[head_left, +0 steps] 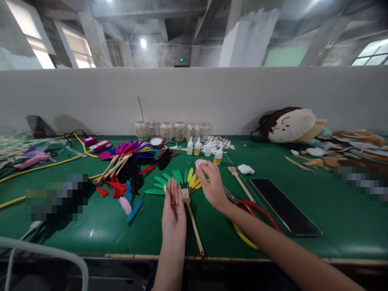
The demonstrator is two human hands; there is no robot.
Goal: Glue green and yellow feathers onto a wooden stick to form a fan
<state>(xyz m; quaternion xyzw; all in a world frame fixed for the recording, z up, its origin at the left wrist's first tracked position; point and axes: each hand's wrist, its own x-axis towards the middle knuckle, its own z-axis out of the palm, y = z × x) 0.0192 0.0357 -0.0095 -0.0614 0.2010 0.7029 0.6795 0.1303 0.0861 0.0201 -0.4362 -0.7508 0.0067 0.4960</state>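
Observation:
A wooden stick with a wide head point(194, 226) lies on the green table, its red-tipped end near the front edge. Green feathers point(159, 186) and yellow feathers point(191, 178) fan out around that head. My left hand point(174, 206) is palm up with fingers extended, beside the head and over some green feathers; nothing shows in its palm. Right of the yellow feathers, my right hand point(210, 184) is raised with thumb and fingertips brought together; anything between them is too small to make out. A red-rimmed lid point(200, 162) sits just behind it.
Small glue bottles point(217, 157) and glass jars point(179, 131) stand farther back. Red-handled scissors point(248, 208), another stick point(242, 186) and a black phone point(285, 207) lie right. Coloured feathers point(130, 149) and a yellow cable point(45, 167) are left; a plush doll point(291, 125) is back right.

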